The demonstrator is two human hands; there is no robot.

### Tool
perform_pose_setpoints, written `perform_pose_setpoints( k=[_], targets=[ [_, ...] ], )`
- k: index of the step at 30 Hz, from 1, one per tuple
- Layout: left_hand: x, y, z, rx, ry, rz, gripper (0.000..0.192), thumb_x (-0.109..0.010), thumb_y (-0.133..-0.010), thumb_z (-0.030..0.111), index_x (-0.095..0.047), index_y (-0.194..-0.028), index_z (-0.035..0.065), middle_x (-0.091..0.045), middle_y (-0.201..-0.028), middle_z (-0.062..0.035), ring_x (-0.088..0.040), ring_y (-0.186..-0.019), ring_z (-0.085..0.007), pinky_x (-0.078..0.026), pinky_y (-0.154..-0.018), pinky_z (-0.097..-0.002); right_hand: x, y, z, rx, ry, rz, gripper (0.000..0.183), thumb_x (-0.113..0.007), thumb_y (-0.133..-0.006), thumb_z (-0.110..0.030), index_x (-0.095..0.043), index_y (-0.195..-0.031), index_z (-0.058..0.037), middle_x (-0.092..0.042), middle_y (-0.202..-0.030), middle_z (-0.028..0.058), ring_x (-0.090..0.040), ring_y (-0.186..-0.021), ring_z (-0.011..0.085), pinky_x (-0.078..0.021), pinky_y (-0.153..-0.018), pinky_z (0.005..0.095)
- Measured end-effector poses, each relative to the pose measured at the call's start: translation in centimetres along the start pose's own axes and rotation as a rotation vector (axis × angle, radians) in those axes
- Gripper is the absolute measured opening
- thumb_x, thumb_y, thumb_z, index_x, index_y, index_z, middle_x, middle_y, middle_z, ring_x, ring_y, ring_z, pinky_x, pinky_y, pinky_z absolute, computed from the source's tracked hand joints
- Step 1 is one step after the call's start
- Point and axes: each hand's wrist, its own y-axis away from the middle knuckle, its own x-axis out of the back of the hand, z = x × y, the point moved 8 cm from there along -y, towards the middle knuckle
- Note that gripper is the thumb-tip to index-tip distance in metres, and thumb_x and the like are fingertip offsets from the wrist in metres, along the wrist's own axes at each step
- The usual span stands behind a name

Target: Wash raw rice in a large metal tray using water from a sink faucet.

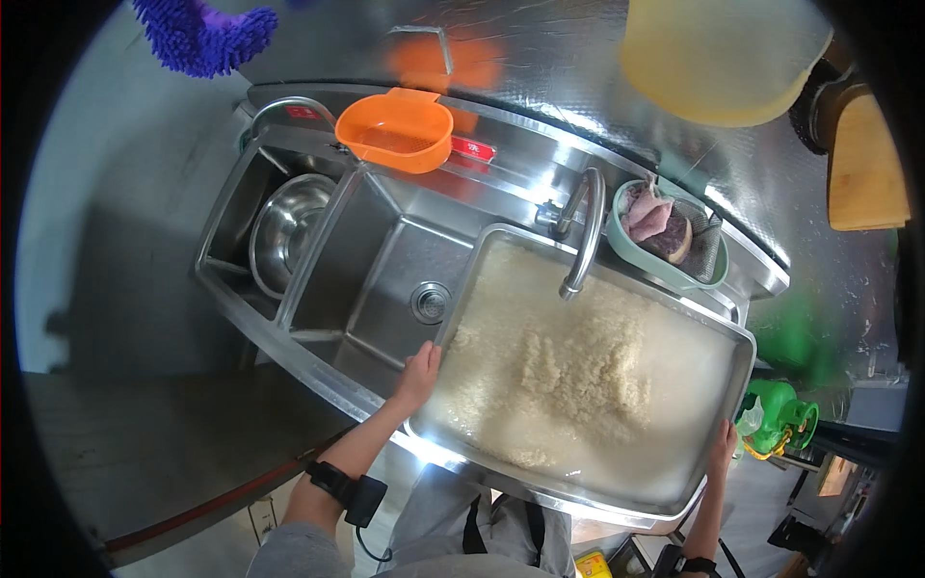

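Observation:
A wide stainless steel tray point(736, 368) rests across the right part of the sink, filled with cloudy water and rice point(589, 368). Some of the rice is heaped above the water near the middle. My left hand point(420, 376) grips the tray's left rim, by the open sink basin. On the opposite side, my right hand point(721, 448) holds the right rim near its front corner. Both thumbs and fingers are partly hidden by the rim. Above the tray's back part reaches the spout of a curved metal faucet point(594, 224), with no water seen running from it.
Left of the tray lies the steel sink basin point(383, 274) with its drain point(431, 302). A metal bowl point(289, 231) sits in the far-left basin. Along the back ledge stand an orange plastic strainer basket point(395, 134) and a green caddy point(668, 271) with cloths. A green gas cylinder point(777, 415) stands at right.

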Motion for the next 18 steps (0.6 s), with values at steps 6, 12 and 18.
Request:
perform_pose_setpoints(
  k=[6,12,18],
  targets=[
    [0.0,0.0,0.4,-0.018,0.029,-0.003,0.028,-0.035,-0.093,0.028,-0.043,-0.086,0.0025,-0.053,-0.074,-0.0239,-0.05,-0.078,-0.0455,-0.035,-0.062,-0.0508,-0.1,0.0,1.3,-0.042,-0.061,-0.018,0.031,-0.042,-0.092,-0.028,-0.043,-0.072,-0.0047,-0.036,-0.065,-0.002,-0.032,-0.062,0.0086,-0.0304,-0.055,0.0258],
    [0.1,-0.1,0.5,-0.047,0.043,0.014,0.027,-0.035,-0.093,0.027,-0.042,-0.084,0.0018,-0.051,-0.069,-0.0234,-0.05,-0.074,-0.0448,-0.035,-0.059,-0.0492,0.5,0.0,1.1,-0.029,-0.099,0.016,0.031,-0.043,-0.092,-0.028,-0.04,-0.069,-0.0068,-0.033,-0.064,-0.0036,-0.029,-0.061,0.0078,-0.0273,-0.053,0.0253],
    [0.0,-0.1,0.7,-0.04,0.068,-0.003,0.027,-0.035,-0.093,0.026,-0.041,-0.083,0.0014,-0.05,-0.068,-0.024,-0.049,-0.074,-0.0454,-0.034,-0.058,-0.0483,0.8,-0.1,1.3,-0.01,-0.027,-0.02,0.034,-0.043,-0.092,-0.029,-0.039,-0.069,-0.0049,-0.033,-0.064,-0.0015,-0.029,-0.062,0.0095,-0.0279,-0.054,0.0266]
  ],
)
